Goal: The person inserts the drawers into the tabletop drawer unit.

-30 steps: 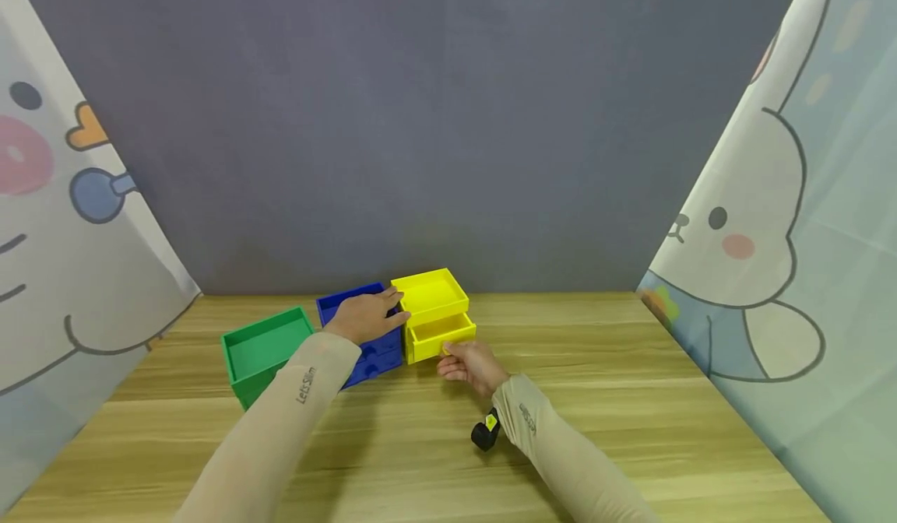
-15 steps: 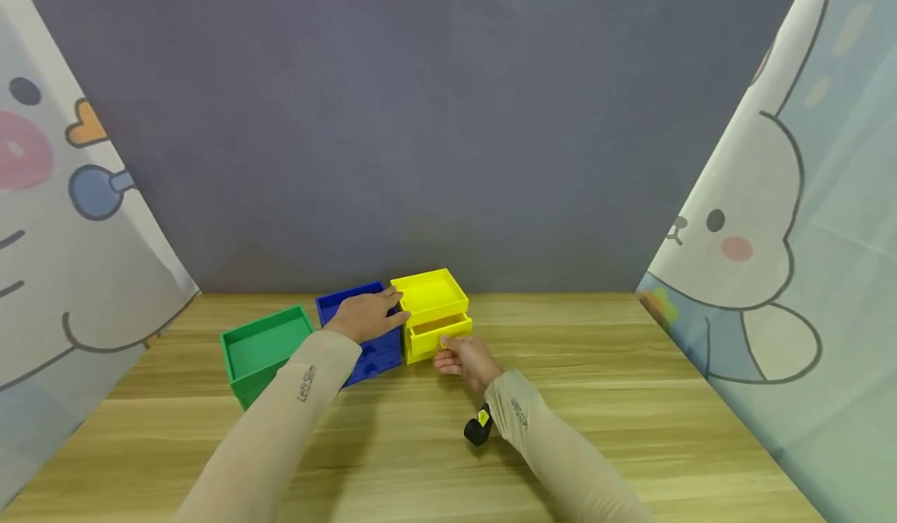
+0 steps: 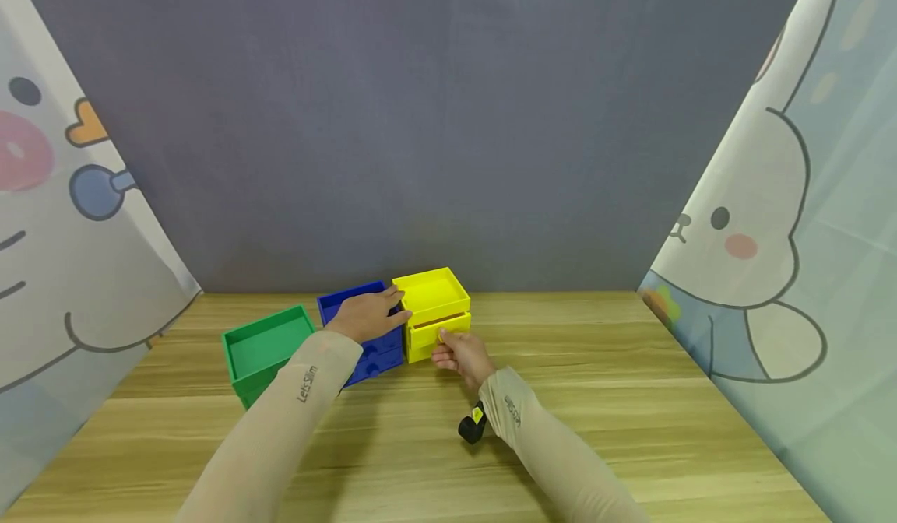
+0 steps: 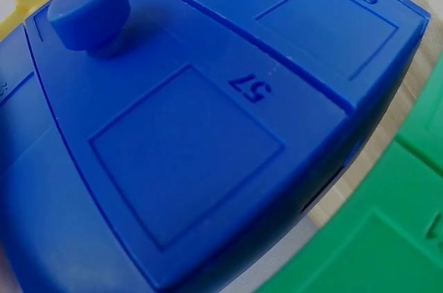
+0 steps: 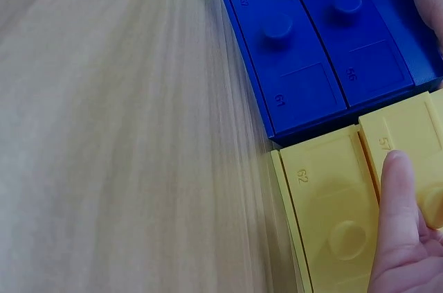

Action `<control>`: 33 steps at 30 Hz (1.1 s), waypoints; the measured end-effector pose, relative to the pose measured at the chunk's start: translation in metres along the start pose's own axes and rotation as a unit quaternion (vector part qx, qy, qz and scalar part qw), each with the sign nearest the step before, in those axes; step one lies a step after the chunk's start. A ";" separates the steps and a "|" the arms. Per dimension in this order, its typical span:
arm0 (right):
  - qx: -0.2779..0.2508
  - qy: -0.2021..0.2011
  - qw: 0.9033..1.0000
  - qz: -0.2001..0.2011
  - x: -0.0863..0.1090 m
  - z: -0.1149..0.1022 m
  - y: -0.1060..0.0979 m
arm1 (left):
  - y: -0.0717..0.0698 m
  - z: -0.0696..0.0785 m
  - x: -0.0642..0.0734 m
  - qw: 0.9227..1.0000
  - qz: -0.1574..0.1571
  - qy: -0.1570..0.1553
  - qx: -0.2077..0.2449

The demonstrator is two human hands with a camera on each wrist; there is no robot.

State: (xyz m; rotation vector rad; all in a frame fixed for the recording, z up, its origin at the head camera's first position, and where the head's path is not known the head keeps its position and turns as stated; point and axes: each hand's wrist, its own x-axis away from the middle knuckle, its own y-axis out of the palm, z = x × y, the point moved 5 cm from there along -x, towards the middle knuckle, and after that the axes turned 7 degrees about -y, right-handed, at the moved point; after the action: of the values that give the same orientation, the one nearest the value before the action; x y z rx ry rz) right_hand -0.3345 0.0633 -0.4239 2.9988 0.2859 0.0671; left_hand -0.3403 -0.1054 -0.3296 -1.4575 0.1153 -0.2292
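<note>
A yellow drawer box [image 3: 429, 293] has an open-topped tray above two drawers. Its upper drawer [image 3: 455, 325] stands slightly out. In the head view my right hand [image 3: 464, 358] pinches that drawer's round knob [image 5: 435, 204]; one finger lies along the drawer front in the right wrist view. Beside it stands a blue drawer box [image 3: 381, 349] with knobs on its drawers. My left hand [image 3: 367, 317] lies across the top of the blue box, its fingers extended to the left edge of the yellow one. It covers much of the blue top.
To the left, a green drawer box [image 3: 272, 344] with an open top sits angled on the wooden table [image 3: 596, 398]. A grey backdrop [image 3: 448, 134] rises close behind the boxes. Printed cartoon panels flank both sides.
My right hand has moved forward and slightly left, sliding the upper yellow drawer most of the way in. My left hand has stayed in place.
</note>
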 end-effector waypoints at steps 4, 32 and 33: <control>0.003 0.000 1.000 0.000 -0.002 0.000 0.001 | 0.002 0.000 0.000 1.000 -0.003 0.000 0.002; 0.004 0.007 1.000 0.010 -0.008 0.003 0.000 | 0.001 0.001 -0.002 1.000 0.009 -0.005 0.010; 0.008 0.013 1.000 0.002 -0.008 0.003 0.000 | 0.002 0.000 -0.002 1.000 0.009 -0.005 0.010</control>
State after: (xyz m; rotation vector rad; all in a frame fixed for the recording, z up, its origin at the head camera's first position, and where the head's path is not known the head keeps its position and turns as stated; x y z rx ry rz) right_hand -0.3417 0.0611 -0.4275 3.0155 0.2852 0.1042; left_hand -0.3422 -0.1042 -0.3318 -1.4379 0.1180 -0.2079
